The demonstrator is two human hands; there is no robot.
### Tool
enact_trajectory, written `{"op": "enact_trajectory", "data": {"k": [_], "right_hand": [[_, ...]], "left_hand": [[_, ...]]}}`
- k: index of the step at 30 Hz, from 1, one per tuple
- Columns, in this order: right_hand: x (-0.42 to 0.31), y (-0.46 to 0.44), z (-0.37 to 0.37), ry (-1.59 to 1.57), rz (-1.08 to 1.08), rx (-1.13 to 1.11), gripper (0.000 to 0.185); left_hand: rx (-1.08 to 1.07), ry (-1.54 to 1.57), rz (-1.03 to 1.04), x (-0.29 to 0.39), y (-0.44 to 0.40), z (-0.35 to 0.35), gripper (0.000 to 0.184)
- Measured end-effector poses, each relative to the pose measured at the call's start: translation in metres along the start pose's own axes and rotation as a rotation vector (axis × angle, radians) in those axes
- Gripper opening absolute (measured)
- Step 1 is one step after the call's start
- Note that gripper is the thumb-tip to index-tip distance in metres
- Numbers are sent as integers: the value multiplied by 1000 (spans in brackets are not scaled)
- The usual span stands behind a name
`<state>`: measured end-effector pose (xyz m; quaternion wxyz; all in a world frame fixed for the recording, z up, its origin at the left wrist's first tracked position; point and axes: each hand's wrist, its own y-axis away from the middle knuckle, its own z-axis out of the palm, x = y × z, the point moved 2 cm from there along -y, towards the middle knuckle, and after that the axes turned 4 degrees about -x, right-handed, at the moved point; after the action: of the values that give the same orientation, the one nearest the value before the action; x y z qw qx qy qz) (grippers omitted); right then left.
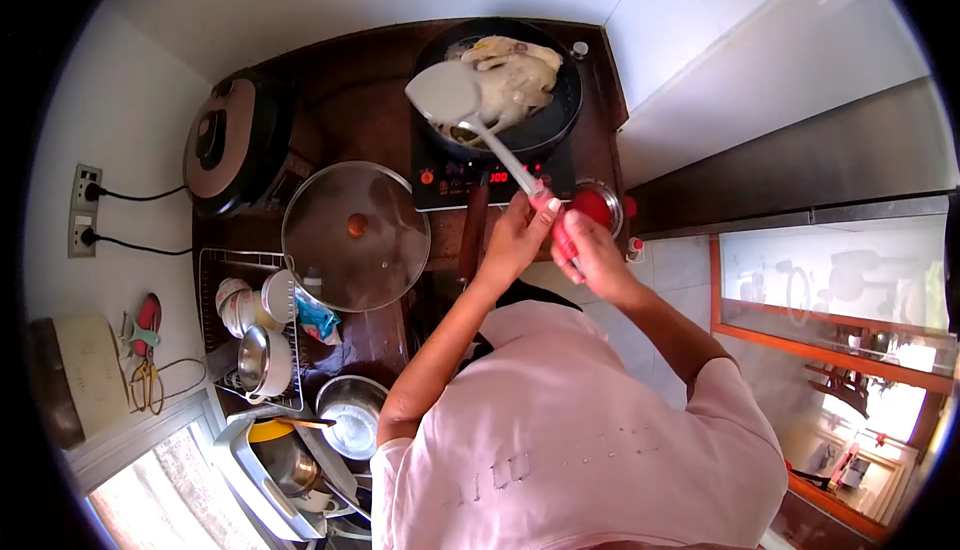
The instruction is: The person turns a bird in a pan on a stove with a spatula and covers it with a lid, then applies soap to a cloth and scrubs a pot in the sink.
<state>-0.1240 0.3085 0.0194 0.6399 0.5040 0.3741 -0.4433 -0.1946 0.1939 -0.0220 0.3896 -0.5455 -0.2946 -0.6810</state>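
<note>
Both my hands are on the red handle of a metal spatula (445, 93). My left hand (519, 238) is closed around the upper part of the handle, and my right hand (598, 255) grips it nearer its end. The broad spatula blade is over the left side of a black pan (560, 120), beside a pale whole bird (515, 80) lying in it; whether they touch is unclear. Under the pan is a black induction cooker (440, 185) with lit red digits. The pan's brown handle (474, 230) points toward me, left of my left hand.
A glass lid (355, 260) lies left of the cooker, with a rice cooker (222, 145) behind it. Further left are a dish rack (215, 280) with bowls and a metal pot (352, 425). A red-filled container (597, 205) stands just beyond my right hand.
</note>
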Motion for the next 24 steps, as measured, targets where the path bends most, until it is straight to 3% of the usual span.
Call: {"op": "enact_trajectory", "data": {"k": [2, 5, 6, 8, 9, 10, 13, 17, 24], "right_hand": [[3, -10, -7, 10, 0, -47, 44], [-6, -42, -43, 676, -282, -36, 50], [-21, -54, -55, 619, -7, -94, 51], [-41, -95, -86, 957, -264, 13, 35], [-56, -115, -92, 921, -448, 47, 28], [-71, -136, -103, 868, -445, 45, 21], [-90, -218, -149, 1151, -641, 124, 11], [-116, -287, -169, 1500, -612, 86, 5], [-116, -339, -172, 1572, -738, -128, 4]], "left_hand": [[-12, 122, -134, 0, -7, 3, 39], [19, 164, -162, 11, -16, 4, 30], [39, 130, -136, 4, -19, 1, 31], [81, 170, -151, 4, -23, -2, 31], [123, 267, -205, 10, -23, 0, 30], [120, 282, -204, 8, -23, 0, 30], [129, 247, -215, 5, -21, -1, 31], [163, 125, -226, -6, -17, -6, 32], [152, 185, -187, -18, -14, -6, 31]]}}
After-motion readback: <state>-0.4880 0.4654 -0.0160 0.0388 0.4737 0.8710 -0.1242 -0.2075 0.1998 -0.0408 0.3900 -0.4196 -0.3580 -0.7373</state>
